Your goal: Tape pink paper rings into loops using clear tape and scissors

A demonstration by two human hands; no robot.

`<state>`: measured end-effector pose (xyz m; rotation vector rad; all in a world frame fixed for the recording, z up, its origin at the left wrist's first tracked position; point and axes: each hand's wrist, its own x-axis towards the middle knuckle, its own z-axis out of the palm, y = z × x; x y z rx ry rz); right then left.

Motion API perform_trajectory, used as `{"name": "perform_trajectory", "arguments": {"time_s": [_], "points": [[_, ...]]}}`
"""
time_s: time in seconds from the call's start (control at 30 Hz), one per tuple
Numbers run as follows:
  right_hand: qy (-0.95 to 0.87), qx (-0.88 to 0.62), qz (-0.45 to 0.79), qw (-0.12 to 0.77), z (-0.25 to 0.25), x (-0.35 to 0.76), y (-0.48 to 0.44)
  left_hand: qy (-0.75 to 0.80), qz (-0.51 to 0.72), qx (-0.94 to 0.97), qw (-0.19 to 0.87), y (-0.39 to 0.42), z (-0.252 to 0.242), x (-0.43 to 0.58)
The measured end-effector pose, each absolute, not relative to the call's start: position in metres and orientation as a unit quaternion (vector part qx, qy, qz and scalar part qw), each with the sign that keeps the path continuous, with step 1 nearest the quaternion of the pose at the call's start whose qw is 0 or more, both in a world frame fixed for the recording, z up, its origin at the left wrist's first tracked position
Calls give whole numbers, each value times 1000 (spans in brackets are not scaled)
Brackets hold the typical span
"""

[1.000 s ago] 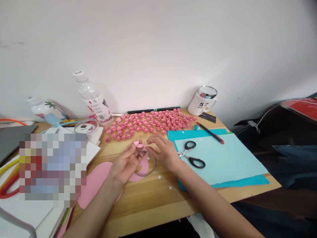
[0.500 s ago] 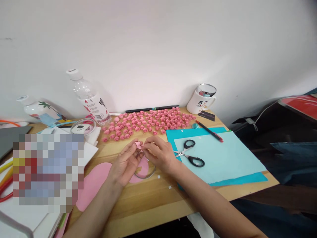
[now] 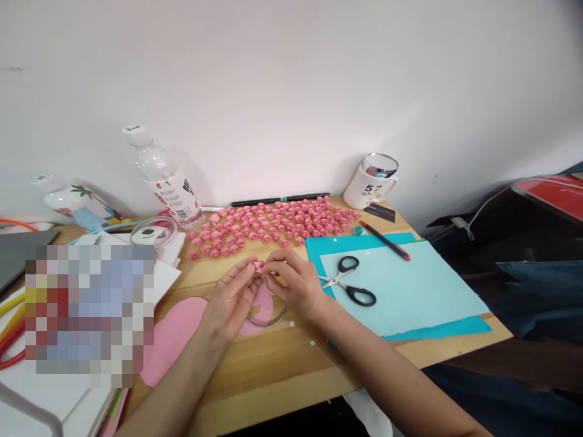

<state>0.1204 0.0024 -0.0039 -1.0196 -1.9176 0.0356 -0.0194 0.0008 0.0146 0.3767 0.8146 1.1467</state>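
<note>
- Pale wood forms the table [image 3: 268,388], the largest surface, with everything below on or above it.
- Light blue, the big sheet [image 3: 419,291] lies flat on the table's right part, over a darker blue sheet [image 3: 325,246].
- Pink and round-edged, a paper shape [image 3: 170,343] lies flat at the left.
- The left hand [image 3: 232,297] is palm-up in part, its thumb and fingers closed on a small pink curl; the right hand [image 3: 294,282] comes in from the other side, thumb and forefinger bent together at it. Whether the right fingertips truly pinch it, I cannot tell.
- Black-handled scissors [image 3: 348,289] rest on the blue sheets, just beside the right wrist.
- A smaller pink cutout [image 3: 265,303] and a thin grey ring [image 3: 274,323] lie below the hands.
- Many small rolled pink flowers [image 3: 285,243] spread beyond the fingers.
- The pink curl [image 3: 257,266] looks like smooth, bent paper, mostly hidden. It sits above the table between both sets of fingertips, its visible part running roughly sideways from left to right; its full long axis is covered.
</note>
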Motion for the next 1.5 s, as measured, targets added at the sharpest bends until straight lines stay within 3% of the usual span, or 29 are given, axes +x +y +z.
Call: {"name": "perform_trajectory", "arguments": {"time_s": [0.47, 0.67, 0.9, 1.2, 1.5], "points": [[-772, -422, 39, 475, -2, 119, 1, 392, 523, 197, 730, -1, 14, -17], [-731, -393, 194, 522, 1, 123, 5, 420, 503, 262, 709, 1, 13, -23], [-781, -350, 250, 453, 5, 139, 14, 486, 414, 451, 624, 2, 14, -36], [-701, -399, 357, 471, 1, 127, 10, 468, 471, 354, 659, 3, 12, -30], [-607, -418, 464, 492, -6, 121, 11, 486, 495, 358, 626, 3, 4, -33]]}}
